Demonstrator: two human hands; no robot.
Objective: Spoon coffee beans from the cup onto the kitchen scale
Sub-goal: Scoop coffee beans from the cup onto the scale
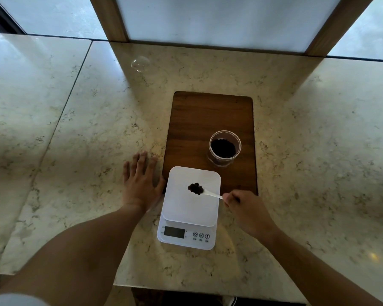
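A white kitchen scale (181, 208) sits on the marble counter, its far edge overlapping a wooden board. My right hand (245, 208) pinches the handle of a small white spoon (212, 194). The spoon's bowl is heaped with coffee beans (195, 188) and sits over the scale's platform; I cannot tell if it touches. A clear cup (224, 149) holding dark coffee beans stands on the board behind the scale, to the right. My left hand (142, 182) lies flat on the counter with fingers spread, its thumb against the scale's left side.
The dark wooden board (199, 115) lies lengthwise away from me. The marble counter (75, 129) spreads to both sides, with its front edge near my elbows. Wood-framed frosted panels (219, 21) rise at the back. A small clear round object (140, 63) rests far left.
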